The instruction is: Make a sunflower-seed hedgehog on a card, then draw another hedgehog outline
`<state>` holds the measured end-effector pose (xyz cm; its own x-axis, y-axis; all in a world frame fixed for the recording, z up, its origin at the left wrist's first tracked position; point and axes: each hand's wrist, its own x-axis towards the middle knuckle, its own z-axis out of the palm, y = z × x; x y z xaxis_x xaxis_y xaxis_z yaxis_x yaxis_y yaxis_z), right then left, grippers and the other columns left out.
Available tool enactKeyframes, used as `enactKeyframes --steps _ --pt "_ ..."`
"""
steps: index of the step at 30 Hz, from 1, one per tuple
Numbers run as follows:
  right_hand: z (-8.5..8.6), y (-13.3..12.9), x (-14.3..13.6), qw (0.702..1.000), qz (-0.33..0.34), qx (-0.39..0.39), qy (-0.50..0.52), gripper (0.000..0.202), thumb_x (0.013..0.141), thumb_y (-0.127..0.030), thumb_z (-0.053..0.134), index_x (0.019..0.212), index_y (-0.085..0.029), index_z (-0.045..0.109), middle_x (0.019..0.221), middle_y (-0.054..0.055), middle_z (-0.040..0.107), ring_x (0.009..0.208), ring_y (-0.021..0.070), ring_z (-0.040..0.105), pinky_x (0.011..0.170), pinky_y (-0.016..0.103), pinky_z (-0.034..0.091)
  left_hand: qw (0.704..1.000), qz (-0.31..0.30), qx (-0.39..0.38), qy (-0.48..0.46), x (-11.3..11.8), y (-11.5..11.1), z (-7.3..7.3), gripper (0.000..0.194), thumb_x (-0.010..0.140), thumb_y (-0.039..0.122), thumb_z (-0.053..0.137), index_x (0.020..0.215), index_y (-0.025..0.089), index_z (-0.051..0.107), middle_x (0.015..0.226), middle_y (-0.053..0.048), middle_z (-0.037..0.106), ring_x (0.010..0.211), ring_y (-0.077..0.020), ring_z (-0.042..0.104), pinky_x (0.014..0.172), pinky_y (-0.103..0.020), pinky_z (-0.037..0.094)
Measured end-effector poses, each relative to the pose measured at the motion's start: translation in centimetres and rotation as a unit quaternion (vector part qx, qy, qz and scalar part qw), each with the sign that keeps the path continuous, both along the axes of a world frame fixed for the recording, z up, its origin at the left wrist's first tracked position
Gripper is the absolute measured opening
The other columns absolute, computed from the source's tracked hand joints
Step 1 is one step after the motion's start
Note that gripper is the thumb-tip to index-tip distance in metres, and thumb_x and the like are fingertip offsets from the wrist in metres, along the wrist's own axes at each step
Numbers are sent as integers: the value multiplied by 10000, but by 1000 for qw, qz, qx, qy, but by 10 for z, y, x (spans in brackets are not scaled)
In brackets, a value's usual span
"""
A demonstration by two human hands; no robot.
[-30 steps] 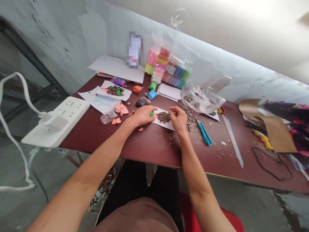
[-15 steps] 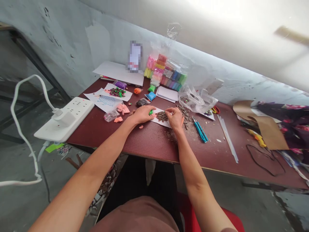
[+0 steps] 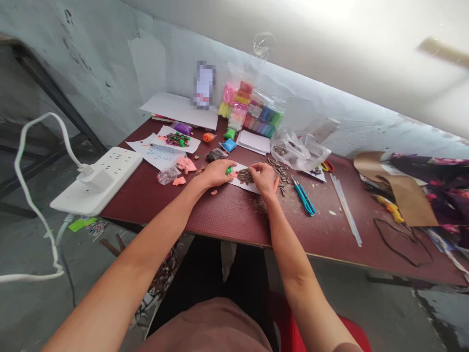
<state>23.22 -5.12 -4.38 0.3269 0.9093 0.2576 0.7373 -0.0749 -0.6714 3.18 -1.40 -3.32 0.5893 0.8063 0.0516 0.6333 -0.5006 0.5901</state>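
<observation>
Left hand curled, right hand pinched narrow, grip contents unclear; white card bearing seeds between them.

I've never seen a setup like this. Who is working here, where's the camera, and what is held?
No machine: a person works bare-handed, seen from one camera worn on the head, looking forward and down. The left hand is at one end of a white sheet, by a green lump; the right hand is at dark seeds laid on it. What either pinches is too small to tell. Around them on the maroon table lie loose seeds, teal snips and coloured packets.
</observation>
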Motion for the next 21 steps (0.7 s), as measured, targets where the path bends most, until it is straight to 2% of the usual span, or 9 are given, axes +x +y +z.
enactKeyframes --steps 21 --pt "-9 6 2 1000 16 -9 -20 207 777 -267 578 789 -170 761 847 76 733 795 208 645 816 324 489 1000 1 6 -6 2 2 -6 565 834 172 687 1396 131 658 1425 -137 676 1312 -309 643 1118 -366 479"
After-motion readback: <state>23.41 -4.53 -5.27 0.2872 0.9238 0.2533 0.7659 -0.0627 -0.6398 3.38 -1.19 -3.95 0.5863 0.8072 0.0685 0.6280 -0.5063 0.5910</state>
